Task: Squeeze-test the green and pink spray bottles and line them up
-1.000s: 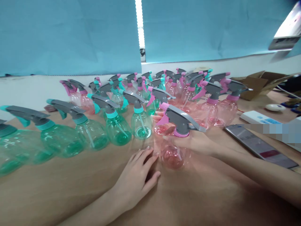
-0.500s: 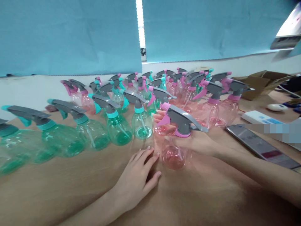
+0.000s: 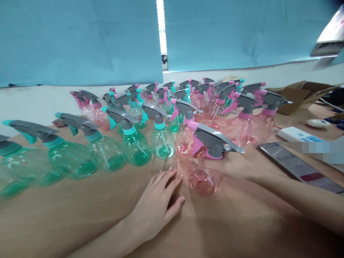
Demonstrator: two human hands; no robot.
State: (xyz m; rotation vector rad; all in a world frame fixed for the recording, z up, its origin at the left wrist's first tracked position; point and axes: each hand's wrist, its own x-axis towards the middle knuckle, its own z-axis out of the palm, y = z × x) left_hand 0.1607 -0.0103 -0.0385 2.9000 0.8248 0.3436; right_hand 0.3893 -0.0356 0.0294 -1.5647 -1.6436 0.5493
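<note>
My right hand [image 3: 233, 166] reaches in from the right and is closed around the neck of a pink spray bottle [image 3: 205, 182]. The bottle has a grey head with a pink nozzle and trigger. Some fingers are hidden behind the trigger, and the bottle tilts slightly. My left hand [image 3: 158, 197] lies flat on the table, palm down with fingers apart, holding nothing. Just behind the held bottle stands another pink spray bottle [image 3: 185, 138]. A green spray bottle [image 3: 163, 143] stands beyond my left fingertips.
More green spray bottles [image 3: 135, 147] form a row to the left. Several pink and green ones crowd the back. At right lie a phone [image 3: 301, 166], a white box [image 3: 298, 135], a white mouse [image 3: 318, 123] and an open cardboard box [image 3: 298, 95].
My right hand and the pink spray bottle have shifted slightly right and nearer to me, uncovering more of the pink bottle behind. My left hand has stayed in place.
</note>
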